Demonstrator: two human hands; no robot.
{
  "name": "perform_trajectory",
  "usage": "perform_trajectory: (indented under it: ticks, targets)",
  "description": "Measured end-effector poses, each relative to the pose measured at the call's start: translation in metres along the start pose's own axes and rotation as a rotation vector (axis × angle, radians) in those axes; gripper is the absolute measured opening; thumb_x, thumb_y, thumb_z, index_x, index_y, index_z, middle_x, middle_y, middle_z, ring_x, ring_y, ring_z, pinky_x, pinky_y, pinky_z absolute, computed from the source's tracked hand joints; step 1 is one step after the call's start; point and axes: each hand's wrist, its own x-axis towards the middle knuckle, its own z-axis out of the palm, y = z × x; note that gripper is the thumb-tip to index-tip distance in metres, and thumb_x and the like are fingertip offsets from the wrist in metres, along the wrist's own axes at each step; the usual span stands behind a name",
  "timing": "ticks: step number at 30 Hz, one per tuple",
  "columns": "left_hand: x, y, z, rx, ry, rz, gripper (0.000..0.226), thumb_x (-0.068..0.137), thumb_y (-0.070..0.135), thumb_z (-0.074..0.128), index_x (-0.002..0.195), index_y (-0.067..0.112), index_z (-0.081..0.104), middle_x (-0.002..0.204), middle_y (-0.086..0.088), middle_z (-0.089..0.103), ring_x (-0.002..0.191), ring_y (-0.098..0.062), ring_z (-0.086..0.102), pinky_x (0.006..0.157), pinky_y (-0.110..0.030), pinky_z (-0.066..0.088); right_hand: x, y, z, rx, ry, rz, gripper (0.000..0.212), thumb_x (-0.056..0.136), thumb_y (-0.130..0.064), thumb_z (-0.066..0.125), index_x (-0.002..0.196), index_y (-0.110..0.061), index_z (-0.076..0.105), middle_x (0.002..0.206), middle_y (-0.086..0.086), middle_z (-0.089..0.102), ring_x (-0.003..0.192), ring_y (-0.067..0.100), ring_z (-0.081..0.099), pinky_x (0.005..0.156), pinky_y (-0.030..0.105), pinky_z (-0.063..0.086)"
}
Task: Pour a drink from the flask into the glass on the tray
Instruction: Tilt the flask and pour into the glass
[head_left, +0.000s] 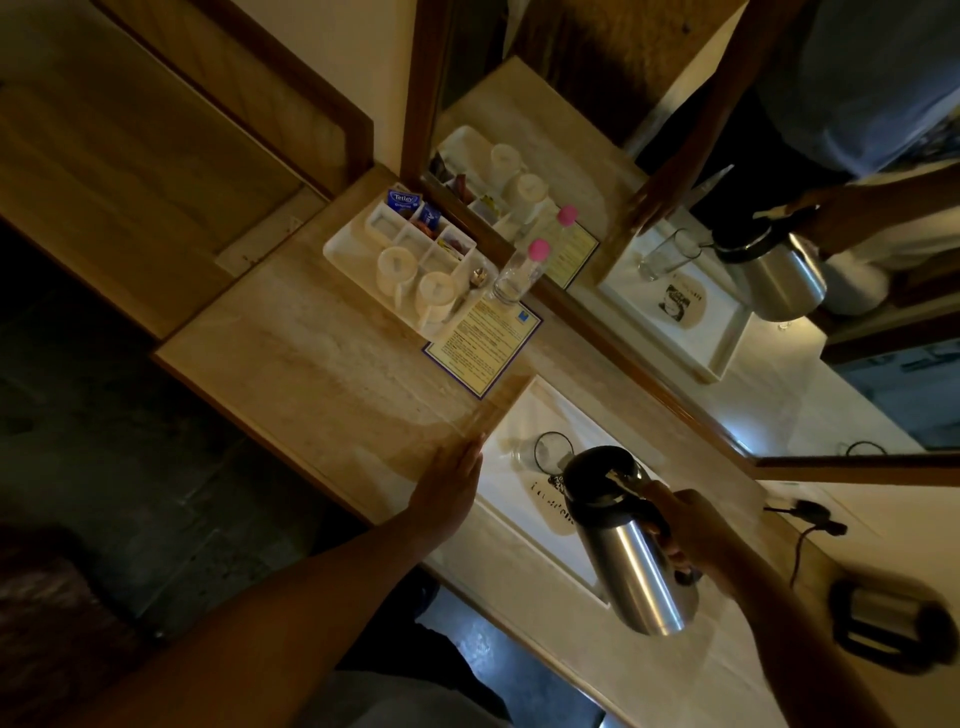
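Note:
A steel flask (631, 561) with a black lid is held by its handle in my right hand (691, 530). It is tilted, its lid leaning toward a clear glass (545, 451) that stands upright on a white tray (524, 415). The flask's lid sits just beside the glass rim. No stream of liquid shows. My left hand (449, 483) lies flat with fingers together against the tray's left edge, holding nothing.
On the counter's far side a white tea tray (343, 249) holds two upturned cups, sachets and tea bags. Beside it stand a pink-capped bottle (517, 273) and a printed card (483, 343). A mirror lines the wall. A kettle (888, 623) with a cord sits at right.

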Motion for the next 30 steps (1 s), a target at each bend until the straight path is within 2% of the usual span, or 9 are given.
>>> perform_trajectory:
  ticks: [7, 24, 30]
  targets:
    - [-0.001, 0.0, 0.001, 0.006, 0.01, 0.007, 0.062, 0.112, 0.019, 0.038, 0.165, 0.001, 0.013, 0.174, -0.018, -0.01, 0.162, -0.034, -0.001, 0.13, -0.055, 0.011, -0.003, 0.0, -0.001, 0.033, -0.027, -0.032, 0.057, 0.103, -0.051, 0.044, 0.067, -0.008, 0.058, 0.043, -0.001, 0.044, 0.034, 0.013, 0.036, 0.042, 0.021, 0.034]
    - [-0.001, 0.0, 0.002, -0.007, 0.017, -0.003, 0.06, 0.113, 0.021, 0.038, 0.166, 0.004, 0.015, 0.174, -0.017, -0.009, 0.163, -0.032, -0.002, 0.13, -0.054, 0.013, 0.007, 0.006, -0.002, 0.06, -0.038, -0.01, 0.06, 0.098, -0.059, 0.047, 0.069, -0.008, 0.063, 0.041, -0.004, 0.046, 0.033, 0.009, 0.037, 0.039, 0.018, 0.035]
    - [-0.001, 0.0, 0.002, -0.002, 0.007, -0.005, 0.06, 0.113, 0.021, 0.036, 0.166, 0.003, 0.012, 0.174, -0.017, -0.01, 0.162, -0.032, -0.001, 0.131, -0.054, 0.012, 0.006, 0.008, -0.004, 0.074, -0.063, -0.025, 0.06, 0.101, -0.056, 0.045, 0.065, -0.01, 0.06, 0.043, -0.003, 0.044, 0.034, 0.011, 0.035, 0.039, 0.022, 0.034]
